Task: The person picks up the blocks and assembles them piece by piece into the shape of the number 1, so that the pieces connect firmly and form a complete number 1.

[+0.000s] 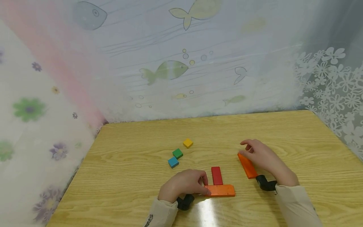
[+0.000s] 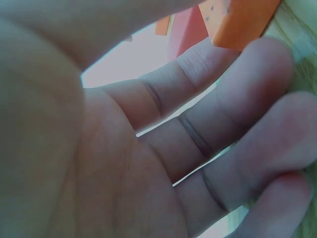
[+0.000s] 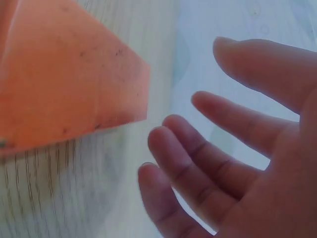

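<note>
My left hand pinches the left end of a flat orange block lying crosswise on the table. Its thumb is at the near side and its index finger at the far side. A smaller red block stands lengthwise against the far edge of this orange block. In the left wrist view, a corner of the orange block shows past the fingers. My right hand, fingers loosely bent, hovers over the far end of a second orange block, which lies slanted. The right wrist view shows its fingers spread apart, beside that block.
Left of centre, a blue square block, a green one and a yellow one lie in a slanting line on the wooden table. Patterned curtains hang behind the table and at both sides.
</note>
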Demonstrator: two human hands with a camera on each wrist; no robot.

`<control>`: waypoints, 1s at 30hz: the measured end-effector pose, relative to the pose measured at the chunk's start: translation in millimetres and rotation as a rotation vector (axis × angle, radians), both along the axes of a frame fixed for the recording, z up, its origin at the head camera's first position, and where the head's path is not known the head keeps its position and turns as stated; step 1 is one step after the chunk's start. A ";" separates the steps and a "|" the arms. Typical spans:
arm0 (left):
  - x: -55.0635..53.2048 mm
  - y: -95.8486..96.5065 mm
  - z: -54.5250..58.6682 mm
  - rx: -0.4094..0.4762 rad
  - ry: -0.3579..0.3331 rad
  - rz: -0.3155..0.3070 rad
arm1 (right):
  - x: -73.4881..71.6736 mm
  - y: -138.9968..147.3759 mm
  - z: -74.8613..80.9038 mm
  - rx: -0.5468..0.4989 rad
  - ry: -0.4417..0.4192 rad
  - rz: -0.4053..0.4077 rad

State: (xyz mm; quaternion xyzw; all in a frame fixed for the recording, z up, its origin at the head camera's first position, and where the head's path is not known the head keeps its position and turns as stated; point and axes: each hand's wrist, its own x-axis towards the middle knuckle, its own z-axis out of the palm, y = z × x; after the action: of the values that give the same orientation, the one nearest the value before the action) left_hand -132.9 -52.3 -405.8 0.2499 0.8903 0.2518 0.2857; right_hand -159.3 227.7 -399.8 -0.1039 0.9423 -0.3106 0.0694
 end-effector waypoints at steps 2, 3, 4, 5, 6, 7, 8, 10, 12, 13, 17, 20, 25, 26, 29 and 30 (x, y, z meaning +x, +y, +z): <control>0.1 0.0 0.2 0.000 0.000 0.002 | -0.4 1.6 -1.2 0.006 -0.009 -0.004; 0.1 0.1 0.2 -0.002 0.000 0.002 | -0.6 2.4 -2.0 0.010 -0.014 -0.006; 0.2 0.1 0.3 -0.003 0.000 0.003 | -0.9 3.3 -2.5 0.013 -0.018 -0.002; 0.2 0.3 0.3 -0.004 0.000 0.004 | -1.1 4.2 -3.2 0.015 -0.024 -0.001; 0.3 0.4 0.2 -0.005 0.000 0.004 | -1.2 5.0 -3.5 0.019 -0.031 0.000; 0.2 0.5 0.1 -0.006 0.000 0.004 | -1.3 5.7 -4.0 0.023 -0.042 0.000; 0.2 0.6 0.1 -0.006 0.001 0.003 | -1.4 6.4 -4.1 0.026 -0.053 0.003; -0.1 0.8 -0.1 -0.006 0.003 0.002 | -1.4 7.1 -4.3 0.032 -0.076 0.009; -0.3 0.9 -0.6 -0.002 -0.002 0.001 | -0.7 7.2 -4.7 0.046 -0.099 0.004; -0.3 0.8 -0.8 -0.002 -0.004 0.000 | -0.3 7.3 -5.2 0.055 -0.108 0.001; 0.6 0.3 -1.2 0.001 -0.006 -0.002 | 1.2 6.9 -7.2 0.084 -0.128 -0.009; 1.5 -0.1 -0.7 -0.002 0.007 -0.004 | 1.9 6.3 -8.4 0.085 -0.141 -0.011; 1.9 0.4 0.6 -0.008 0.008 -0.001 | 2.6 5.7 -8.4 0.085 -0.178 -0.002; 1.8 0.4 0.6 -0.008 0.008 0.000 | 2.8 5.6 -8.2 0.091 -0.183 0.001; 1.2 0.4 0.6 -0.004 0.009 -0.001 | 3.0 5.8 -7.7 0.115 -0.184 0.018; 1.1 0.4 0.6 -0.003 0.009 -0.001 | 3.2 5.7 -7.6 0.122 -0.182 0.025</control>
State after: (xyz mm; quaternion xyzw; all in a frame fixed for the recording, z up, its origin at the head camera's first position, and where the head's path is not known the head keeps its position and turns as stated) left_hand -131.8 -52.0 -405.2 0.2510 0.8919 0.2490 0.2821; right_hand -156.1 233.3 -407.4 -0.0828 0.9480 -0.2596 0.1647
